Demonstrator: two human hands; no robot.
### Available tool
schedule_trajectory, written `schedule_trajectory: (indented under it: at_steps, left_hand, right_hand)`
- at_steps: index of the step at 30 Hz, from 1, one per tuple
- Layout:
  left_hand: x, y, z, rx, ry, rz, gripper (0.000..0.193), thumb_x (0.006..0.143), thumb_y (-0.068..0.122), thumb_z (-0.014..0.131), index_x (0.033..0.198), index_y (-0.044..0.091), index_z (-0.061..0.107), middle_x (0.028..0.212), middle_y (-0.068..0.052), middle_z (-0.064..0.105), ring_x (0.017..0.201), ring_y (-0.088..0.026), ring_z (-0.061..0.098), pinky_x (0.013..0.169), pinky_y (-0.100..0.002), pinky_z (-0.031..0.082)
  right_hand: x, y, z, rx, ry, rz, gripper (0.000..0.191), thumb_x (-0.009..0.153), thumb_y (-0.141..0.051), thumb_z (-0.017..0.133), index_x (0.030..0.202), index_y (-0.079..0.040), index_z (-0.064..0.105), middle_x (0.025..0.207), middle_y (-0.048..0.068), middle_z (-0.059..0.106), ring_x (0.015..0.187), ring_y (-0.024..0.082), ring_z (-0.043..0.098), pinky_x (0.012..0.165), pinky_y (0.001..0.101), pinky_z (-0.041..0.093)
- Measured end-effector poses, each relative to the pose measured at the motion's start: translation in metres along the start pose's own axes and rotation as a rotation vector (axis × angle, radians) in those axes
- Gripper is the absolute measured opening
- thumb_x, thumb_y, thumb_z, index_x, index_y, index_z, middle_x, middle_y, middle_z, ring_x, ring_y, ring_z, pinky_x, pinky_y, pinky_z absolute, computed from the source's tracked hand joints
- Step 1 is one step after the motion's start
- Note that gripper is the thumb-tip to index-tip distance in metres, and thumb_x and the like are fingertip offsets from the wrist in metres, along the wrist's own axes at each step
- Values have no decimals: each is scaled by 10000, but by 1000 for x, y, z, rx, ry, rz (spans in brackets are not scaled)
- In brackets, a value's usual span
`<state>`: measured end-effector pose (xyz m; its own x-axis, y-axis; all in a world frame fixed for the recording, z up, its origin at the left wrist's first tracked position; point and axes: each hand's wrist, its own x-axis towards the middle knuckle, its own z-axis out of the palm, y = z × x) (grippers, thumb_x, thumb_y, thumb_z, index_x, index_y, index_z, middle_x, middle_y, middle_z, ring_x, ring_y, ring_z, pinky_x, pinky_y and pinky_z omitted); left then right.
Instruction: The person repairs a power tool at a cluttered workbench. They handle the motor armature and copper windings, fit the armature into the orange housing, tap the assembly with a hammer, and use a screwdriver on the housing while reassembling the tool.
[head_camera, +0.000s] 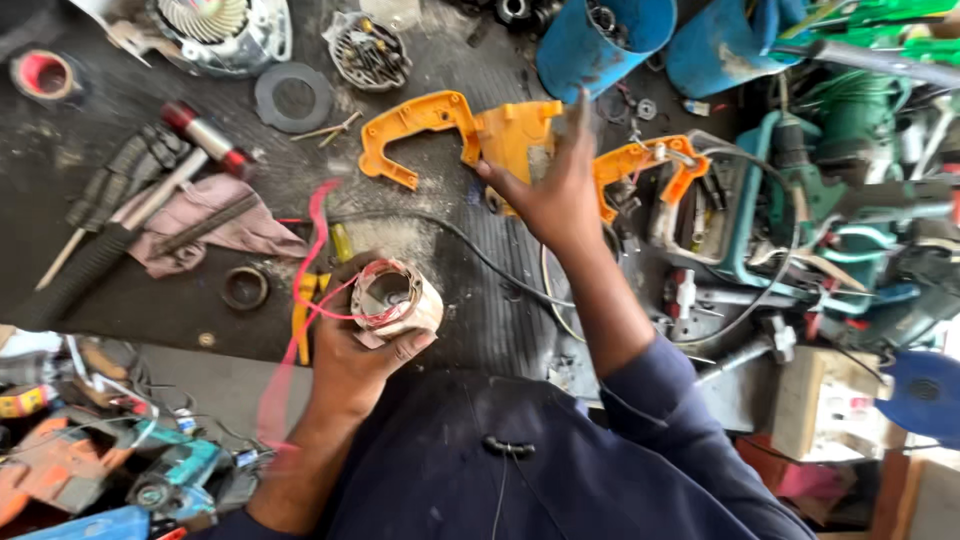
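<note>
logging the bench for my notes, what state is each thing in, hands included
left hand: closed around the cream cylindrical motor winding, held upright, bore showing
pink wire: loose, trailing from the winding
right hand: fingers spread, on the orange plastic tool housing
orange plastic handle shell: separated, lying flat
blue plastic cup: tilted, open
grey flat ring: lying flat

the stator winding (395, 297) sits in the left hand (350, 350), near the bench's (480, 300) front edge. behind it lies the handle housing (455, 130), which the right hand (550, 195) touches. a cloth (215, 225) lies left; a washer (293, 97) lies farther back.
</note>
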<state>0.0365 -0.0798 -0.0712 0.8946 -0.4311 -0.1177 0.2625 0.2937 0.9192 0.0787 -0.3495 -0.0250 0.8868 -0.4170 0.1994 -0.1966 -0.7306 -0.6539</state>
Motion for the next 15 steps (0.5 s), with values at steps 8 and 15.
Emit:
schedule_trajectory:
  at_steps: [8,15]
  left_hand:
    - [-9,5,15,-743,-141,-158,663,928,278,776,1433,31,425,1356,-172,581,1272,-299,571,1083,-494,460]
    - [-53,21,9,-752,-203,-280,1068,888,739,515,1648,58,202,1582,-180,339,1447,-317,380,1255,-564,237]
  right_hand:
    - [-29,-5,-13,383,-37,-74,1190,834,-166,888,1700,-40,82,1576,219,447,1457,324,571,1234,442,495]
    - [-158,49,-26,815,-255,-340,1076,720,-119,1004,1516,-132,280,1607,195,392,1520,345,459,1261,521,430]
